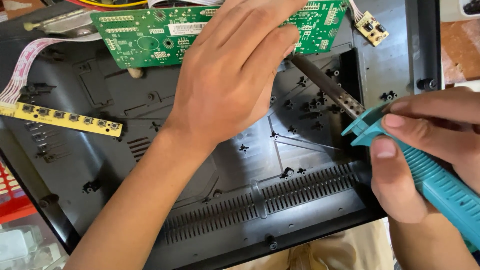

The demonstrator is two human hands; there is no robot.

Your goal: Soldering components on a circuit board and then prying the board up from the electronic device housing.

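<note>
My left hand (235, 70) lies flat on a green circuit board (145, 40) at the top of a black plastic back cover (210, 200), fingers pressing the board's right part. My right hand (425, 150) grips the teal handle of a soldering iron (430, 175) at the right. The iron's metal shaft (325, 87) slants up and left, and its tip sits at the board's lower edge, just under my left fingertips. The tip itself is partly hidden by my fingers.
A narrow yellow button board (65, 117) lies at the left, joined to a pink-white ribbon cable (25, 65). A small yellow board (371, 27) on wires sits at the top right. A row of vent slots (280, 197) runs along the cover's lower edge. A red crate (10, 195) shows bottom left.
</note>
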